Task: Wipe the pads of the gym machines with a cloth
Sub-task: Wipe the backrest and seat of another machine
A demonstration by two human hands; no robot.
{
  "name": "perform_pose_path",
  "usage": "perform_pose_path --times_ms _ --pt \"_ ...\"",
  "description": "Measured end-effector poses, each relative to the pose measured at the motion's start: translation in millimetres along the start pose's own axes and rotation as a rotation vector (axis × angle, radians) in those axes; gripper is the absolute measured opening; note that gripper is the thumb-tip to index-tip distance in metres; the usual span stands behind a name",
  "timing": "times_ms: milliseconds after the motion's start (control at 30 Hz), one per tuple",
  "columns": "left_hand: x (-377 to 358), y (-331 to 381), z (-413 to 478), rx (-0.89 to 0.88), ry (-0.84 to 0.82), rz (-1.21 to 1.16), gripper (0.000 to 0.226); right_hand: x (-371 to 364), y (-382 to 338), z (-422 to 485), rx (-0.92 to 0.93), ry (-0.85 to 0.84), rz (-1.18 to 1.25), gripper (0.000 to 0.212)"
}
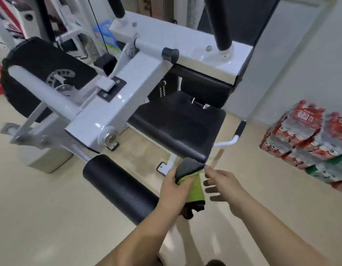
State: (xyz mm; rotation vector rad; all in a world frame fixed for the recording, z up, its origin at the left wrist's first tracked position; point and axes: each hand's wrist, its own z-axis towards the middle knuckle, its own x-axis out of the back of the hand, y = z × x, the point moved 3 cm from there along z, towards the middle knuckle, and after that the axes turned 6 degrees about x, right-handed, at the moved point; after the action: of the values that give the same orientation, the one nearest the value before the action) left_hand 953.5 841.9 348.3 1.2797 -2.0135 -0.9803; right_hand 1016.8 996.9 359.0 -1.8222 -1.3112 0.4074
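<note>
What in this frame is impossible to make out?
Head view only:
- Whether the right hand pinches the cloth corner: motion blur.
- Fingers of the left hand: mostly hidden behind the cloth.
- Near end of the roller pad: covered by the left forearm.
- Labels on the bottle packs: blurred; packs cut by the right edge.

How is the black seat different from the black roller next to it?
The seat is flat and squarish; the roller is a round tube. The seat sits higher; the roller is lower, on the end of a metal bar. Both are black with a fine textured cover.
</note>
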Motion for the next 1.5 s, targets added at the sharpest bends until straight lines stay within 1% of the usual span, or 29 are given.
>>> perform_pose_path --times_ms 67,167,233,300,433,533,600,667,733,800,867,933,1000,1033,1100,1167,1200,1233,1267,1300,1333,1400,1433,1500 --pt "16.5 30.8 -43.3 0.021 -0.036 -0.057 0.023 -20.4 -20.2 -42.5 -0.031 -0.172 0.080 0.048" --pt "38.0 65.6 -101.4 0.056 -0.077 -0.077 0.023 -33.4 -52.7 -91.5 -0.011 -0.269 0.158 0.053" --pt "47.3 80.5 -132.0 0.062 -0.095 -0.087 0.019 -38.0 -65.9 -113.9 0.022 -0.339 0.202 0.050" --pt "57.1 88.5 -160.0 0.042 -0.075 -0.117 0.015 -44.2 -75.9 -133.4 0.017 -0.417 0.222 0.049" --pt "79.9 79.9 -194.7 0.040 0.008 -0.190 0.019 -66.8 -89.2 -164.4 0.091 -0.516 0.135 0.043" --pt "107.0 72.6 -209.9 0.066 -0.027 -0.257 0.031 -87.0 -98.8 -180.6 0.177 -0.540 0.105 0.043" --pt "135.2 68.9 -219.5 0.045 -0.037 -0.309 0.033 -106.7 -105.6 -190.7 0.250 -0.620 0.029 0.041" --pt "170.3 66.8 -224.2 0.025 0.033 -0.314 0.032 -131.2 -113.5 -197.7 0.283 -0.677 -0.036 0.035" --pt "214.5 64.8 -228.4 0.028 0.172 -0.245 0.029 -164.3 -122.6 -202.2 0.329 -0.651 -0.094 0.027" --pt "269.9 61.7 -235.3 0.004 0.288 -0.153 0.025 -210.8 -129.3 -206.8 0.371 -0.592 -0.144 0.028" --pt "326.1 58.3 -239.3 -0.066 0.341 -0.065 0.021 -261.9 -137.6 -213.5 0.408 -0.559 -0.165 0.029" --pt "382.9 56.2 -240.9 -0.099 0.363 -0.049 0.017 -311.0 -147.4 -222.1 0.432 -0.515 -0.160 0.034" --pt "443.8 50.8 -241.2 -0.077 0.311 -0.093 0.013 -361.0 -157.6 -231.9 0.450 -0.490 -0.146 0.040" --pt "475.2 47.1 -239.2 -0.067 0.251 -0.126 0.017 -388.0 -163.7 -236.6 0.457 -0.491 -0.144 0.040" --pt "519.1 43.1 -233.4 -0.030 0.187 -0.131 0.037 -423.2 -176.0 -244.1 0.492 -0.503 -0.153 0.029" --pt "558.1 39.7 -227.7 0.024 0.194 -0.051 0.060 -457.2 -187.6 -245.5 0.524 -0.517 -0.210 0.021" --pt "574.8 39.7 -224.2 0.045 0.193 -0.059 0.065 -472.3 -193.1 -247.3 0.540 -0.534 -0.257 0.020" --pt "592.0 40.3 -220.3 0.055 0.197 -0.105 0.063 -488.4 -199.3 -249.3 0.548 -0.554 -0.293 0.019" --pt "604.8 43.8 -215.5 0.037 0.195 -0.162 0.056 -501.1 -204.6 -249.1 0.557 -0.586 -0.314 0.017" --pt "615.8 49.8 -210.3 0.002 0.177 -0.213 0.046 -513.4 -211.1 -249.7 0.550 -0.613 -0.319 0.017" --pt "626.4 57.2 -202.4 -0.042 0.131 -0.210 0.042 -526.6 -217.9 -248.0 0.527 -0.643 -0.300 0.016" --pt "642.1 71.3 -179.6 -0.085 -0.004 -0.100 0.042 -553.9 -234.5 -238.0 0.459 -0.692 -0.207 0.017" --pt "646.4 80.2 -168.4 -0.103 -0.057 -0.047 0.042 -564.8 -244.9 -232.4 0.425 -0.708 -0.146 0.023" --pt "658.8 97.5 -142.2 -0.172 -0.082 0.019 0.043 -585.7 -266.9 -213.8 0.371 -0.713 -0.061 0.028"
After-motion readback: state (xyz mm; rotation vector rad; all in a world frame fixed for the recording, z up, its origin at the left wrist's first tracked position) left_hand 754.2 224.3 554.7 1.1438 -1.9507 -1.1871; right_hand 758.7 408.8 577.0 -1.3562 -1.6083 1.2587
